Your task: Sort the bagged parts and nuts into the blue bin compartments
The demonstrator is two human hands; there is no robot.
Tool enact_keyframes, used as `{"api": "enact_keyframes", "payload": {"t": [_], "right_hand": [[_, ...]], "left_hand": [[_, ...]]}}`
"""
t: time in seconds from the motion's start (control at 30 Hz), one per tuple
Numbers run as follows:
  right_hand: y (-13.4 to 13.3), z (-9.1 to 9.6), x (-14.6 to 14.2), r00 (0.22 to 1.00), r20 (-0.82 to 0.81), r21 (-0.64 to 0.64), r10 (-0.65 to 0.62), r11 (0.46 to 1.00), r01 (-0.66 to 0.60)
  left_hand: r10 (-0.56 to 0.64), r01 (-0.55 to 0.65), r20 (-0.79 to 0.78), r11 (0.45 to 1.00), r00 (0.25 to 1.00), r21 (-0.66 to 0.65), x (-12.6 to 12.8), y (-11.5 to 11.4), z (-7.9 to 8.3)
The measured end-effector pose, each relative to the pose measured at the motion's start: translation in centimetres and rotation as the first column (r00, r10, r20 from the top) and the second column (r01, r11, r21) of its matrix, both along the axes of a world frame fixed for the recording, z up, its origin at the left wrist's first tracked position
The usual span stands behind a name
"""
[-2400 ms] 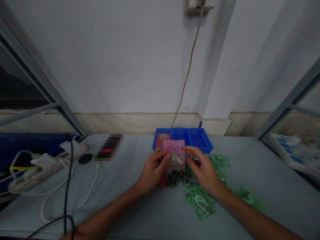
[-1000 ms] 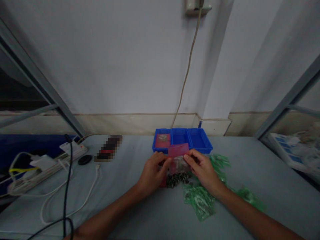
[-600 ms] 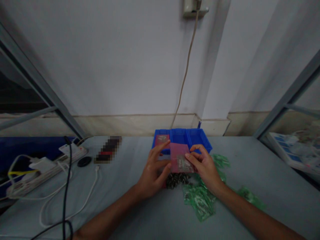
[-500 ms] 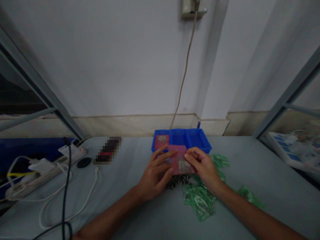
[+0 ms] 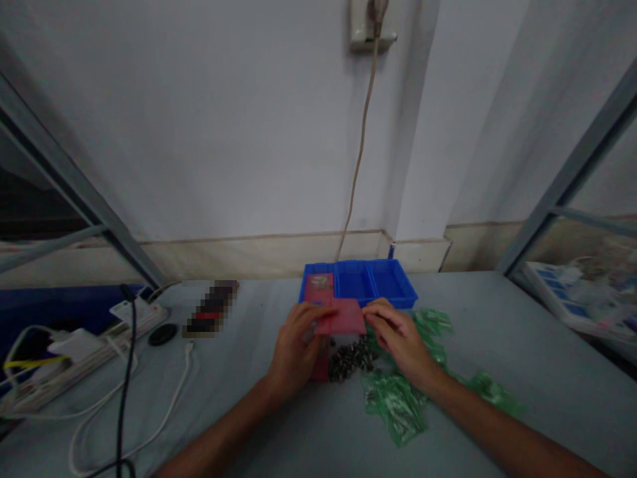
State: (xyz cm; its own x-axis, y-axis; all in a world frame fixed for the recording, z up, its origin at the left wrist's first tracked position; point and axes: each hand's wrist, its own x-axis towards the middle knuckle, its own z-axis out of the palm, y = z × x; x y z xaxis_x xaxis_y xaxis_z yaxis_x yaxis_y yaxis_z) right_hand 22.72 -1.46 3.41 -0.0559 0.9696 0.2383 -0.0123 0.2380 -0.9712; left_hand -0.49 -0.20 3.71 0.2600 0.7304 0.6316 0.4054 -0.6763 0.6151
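Note:
Both hands pinch a small pink plastic bag (image 5: 342,317) held flat just above the table, in front of a blue three-compartment tray (image 5: 385,287). My left hand (image 5: 296,348) grips the bag's left edge with fingers curled. My right hand (image 5: 398,338) grips its right edge. Below the bag lies a heap of small dark metal parts (image 5: 351,358). The tray's left compartment holds another pink bag (image 5: 318,284).
Several green plastic bags (image 5: 398,398) lie at the right of the hands. A power strip (image 5: 99,338) with white and black cables (image 5: 124,378) lies at the left, with a black round object (image 5: 159,334) and a blurred dark object (image 5: 212,307). A wall cord (image 5: 355,159) hangs behind the tray.
The pink bag was held upright with its contents hanging down; it has since been turned and lowered flat, closer to the tray. The view has tilted slightly upward.

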Motion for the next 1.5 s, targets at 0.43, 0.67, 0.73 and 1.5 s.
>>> {"api": "enact_keyframes", "payload": {"t": [0.43,0.67,0.73,1.5], "right_hand": [[-0.4,-0.1,-0.2,0.996,0.073,0.016,0.056,0.998,-0.057],[-0.1,-0.2,0.0,0.992,0.061,0.006,0.106,0.994,-0.107],[-0.2,-0.1,-0.1,0.991,0.099,0.045,0.091,0.994,-0.096],[-0.4,-0.5,-0.4,0.97,0.243,0.109,-0.004,0.994,-0.023]], "left_hand": [[-0.077,0.201,0.325,0.907,0.943,-0.371,0.5,0.3,-0.2],[0.053,-0.05,0.02,0.986,0.998,-0.158,-0.9,2.6,-0.6],[0.146,-0.144,0.014,0.982,0.989,-0.12,-1.5,3.6,-0.8],[0.292,-0.234,-0.475,0.956,0.83,0.177,-1.9,5.0,-1.8]]}}
